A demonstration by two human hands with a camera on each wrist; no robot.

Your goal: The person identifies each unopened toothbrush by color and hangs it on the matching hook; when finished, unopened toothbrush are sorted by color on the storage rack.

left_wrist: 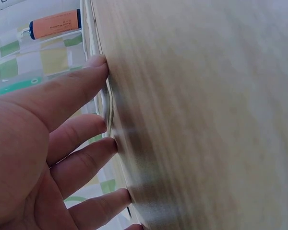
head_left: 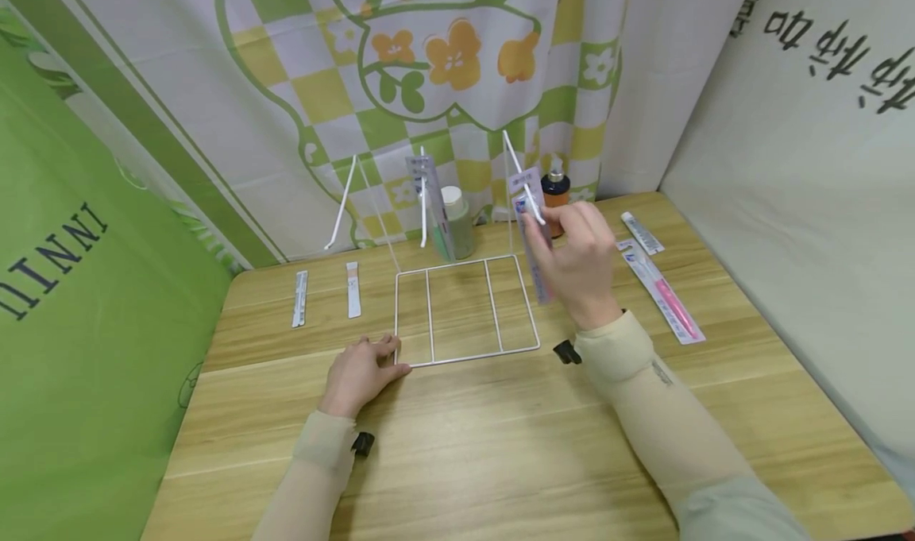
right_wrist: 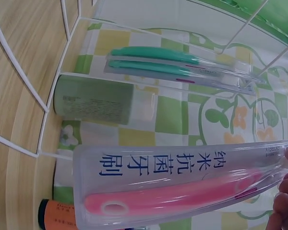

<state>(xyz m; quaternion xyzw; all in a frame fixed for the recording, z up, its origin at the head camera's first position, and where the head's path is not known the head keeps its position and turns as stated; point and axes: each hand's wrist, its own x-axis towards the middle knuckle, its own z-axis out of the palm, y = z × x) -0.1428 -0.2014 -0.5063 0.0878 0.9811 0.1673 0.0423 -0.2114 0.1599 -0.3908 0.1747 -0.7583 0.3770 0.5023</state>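
Pink toothbrush in clear plastic pack (right_wrist: 182,184): long axis near vertical, upper end pinched in your nearer right hand (head_left: 582,251), at right prong (head_left: 525,182) of white wire rack (head_left: 468,357). Pack extends downward, left of hand. Your left hand (head_left: 357,374): fingers spread, touching rack's near-left base corner.

Toothbrush pack (right_wrist: 182,188): “纳米抗菌牙刷”; green cloth (head_left: 86,398): perhaps “INNI”.
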